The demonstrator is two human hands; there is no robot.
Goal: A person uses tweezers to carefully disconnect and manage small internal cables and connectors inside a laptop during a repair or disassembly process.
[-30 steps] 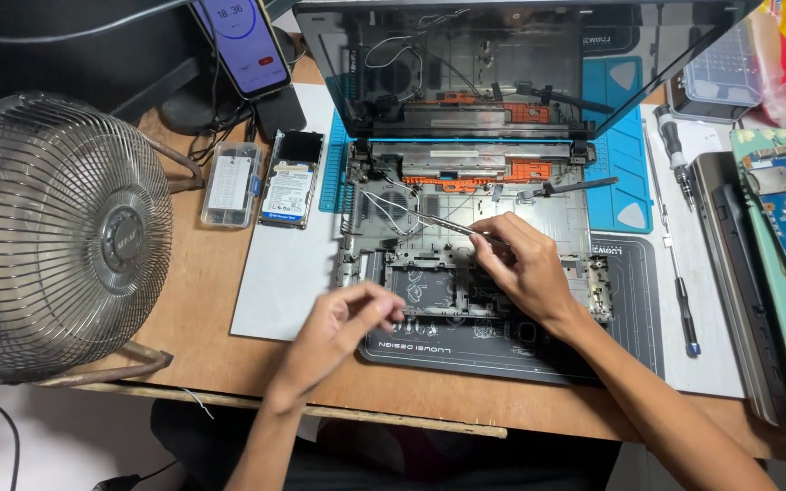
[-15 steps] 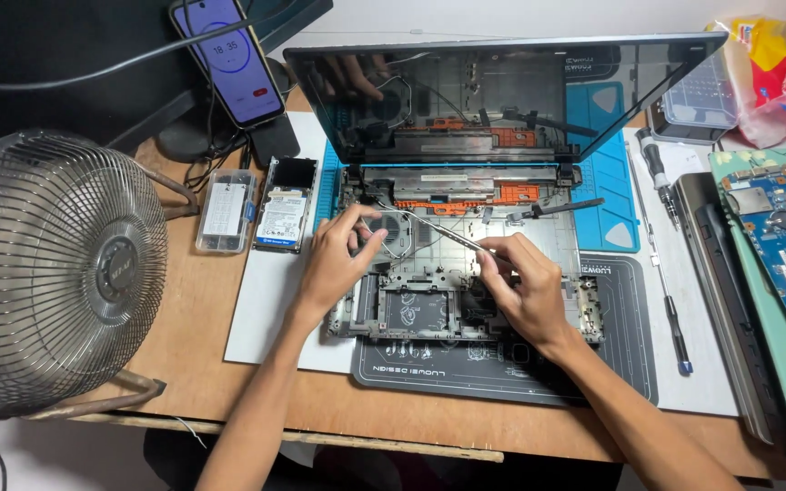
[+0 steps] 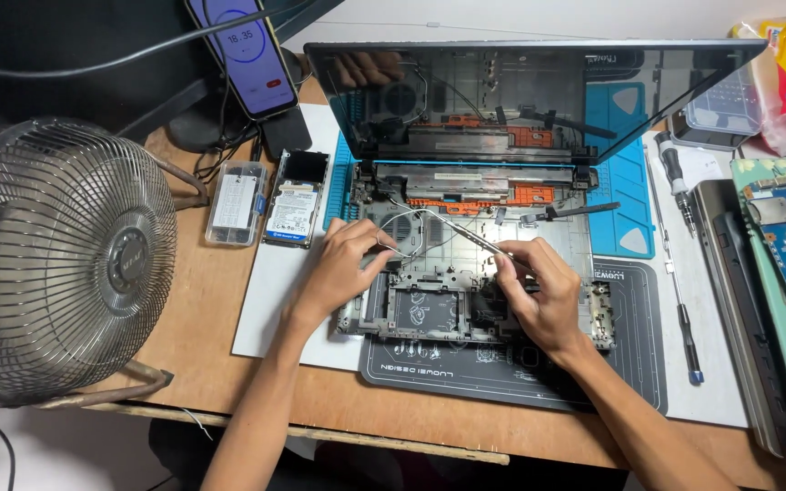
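- Right hand (image 3: pixel 543 300): wrist bent over the opened laptop base (image 3: pixel 466 273), fingers pinching the metal tweezers (image 3: pixel 470 235); tips angle up-left toward the white cable (image 3: pixel 411 218).
- Left hand (image 3: pixel 343 268): curled, fingertips pinching that cable at the chassis edge.
- Versus 0.5 s earlier: left hand sits lower, nearer the base's left side.
- Hard drive (image 3: pixel 291 211), white label, beside clear plastic case (image 3: pixel 235 202) on the tabletop (image 3: pixel 193 318).

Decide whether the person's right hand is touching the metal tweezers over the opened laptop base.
Touching. The head view shows the right hand pinching the rear end of the tweezers between its fingertips, no gap visible.
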